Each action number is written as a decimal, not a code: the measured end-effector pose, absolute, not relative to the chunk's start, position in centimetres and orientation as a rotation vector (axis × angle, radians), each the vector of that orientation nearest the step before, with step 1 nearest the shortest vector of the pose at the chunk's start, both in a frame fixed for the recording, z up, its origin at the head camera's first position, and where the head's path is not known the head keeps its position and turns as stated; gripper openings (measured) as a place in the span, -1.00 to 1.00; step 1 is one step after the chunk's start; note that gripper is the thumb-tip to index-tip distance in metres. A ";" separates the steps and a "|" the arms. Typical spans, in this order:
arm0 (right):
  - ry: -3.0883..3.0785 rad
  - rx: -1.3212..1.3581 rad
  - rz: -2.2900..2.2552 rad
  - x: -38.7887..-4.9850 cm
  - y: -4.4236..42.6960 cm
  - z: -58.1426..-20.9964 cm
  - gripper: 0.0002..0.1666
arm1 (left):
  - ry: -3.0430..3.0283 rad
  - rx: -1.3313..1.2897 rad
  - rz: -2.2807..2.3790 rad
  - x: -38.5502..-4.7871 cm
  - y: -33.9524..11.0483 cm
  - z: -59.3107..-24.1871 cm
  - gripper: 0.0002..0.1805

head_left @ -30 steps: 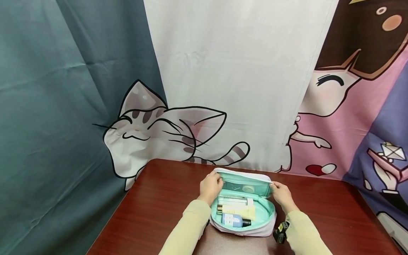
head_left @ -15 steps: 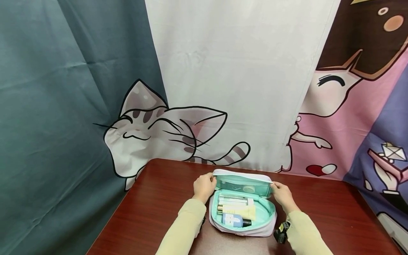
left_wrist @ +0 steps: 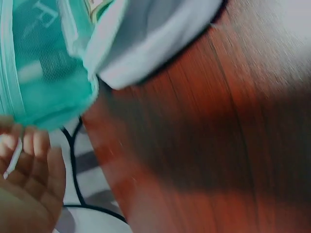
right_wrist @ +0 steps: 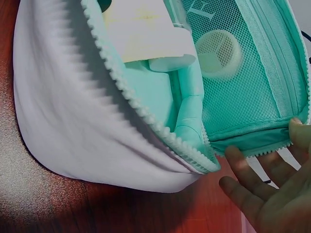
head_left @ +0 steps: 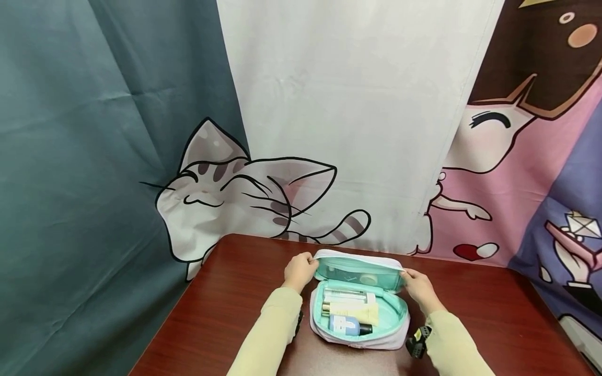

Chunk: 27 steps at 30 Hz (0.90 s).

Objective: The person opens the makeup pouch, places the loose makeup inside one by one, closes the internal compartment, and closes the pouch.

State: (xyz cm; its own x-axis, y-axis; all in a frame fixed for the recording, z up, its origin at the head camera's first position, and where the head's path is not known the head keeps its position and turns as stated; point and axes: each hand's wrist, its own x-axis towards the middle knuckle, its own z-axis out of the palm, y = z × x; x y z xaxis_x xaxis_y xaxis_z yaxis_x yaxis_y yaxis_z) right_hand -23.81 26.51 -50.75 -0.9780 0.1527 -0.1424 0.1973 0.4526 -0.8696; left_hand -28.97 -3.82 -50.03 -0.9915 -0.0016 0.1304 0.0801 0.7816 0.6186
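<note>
An unzipped toiletry bag (head_left: pixel 359 344), pale lilac outside and mint green inside, lies on the table with its lid (head_left: pixel 357 269) raised at the back. Inside lie a clear bottle (head_left: pixel 345 296), a cream-coloured tube (head_left: pixel 357 312) and a blue bottle with a black cap (head_left: pixel 345 326). My left hand (head_left: pixel 299 270) pinches the lid's left corner; in the left wrist view a thin white strip shows between its fingers. My right hand (head_left: pixel 420 288) grips the lid's right edge, thumb on the inner side. Behind the lid's mesh sits a round white item (right_wrist: pixel 218 54).
The reddish-brown wooden table (head_left: pixel 226 324) extends to both sides of the bag. A printed cloth backdrop (head_left: pixel 376 130) with a cartoon cat hangs right behind the table's far edge. A black wrist device (head_left: pixel 417 342) is by the right sleeve.
My left hand has shifted left, from over the lid's inner left side to its outer corner. The lid has come slightly lower on that side. My right hand stays at the right edge.
</note>
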 end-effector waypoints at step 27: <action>2.469 0.279 -1.578 -22.9 27.5 -50.7 -0.38 | -2.712 0.088 -2.073 -29.2 -4.8 -51.3 -0.32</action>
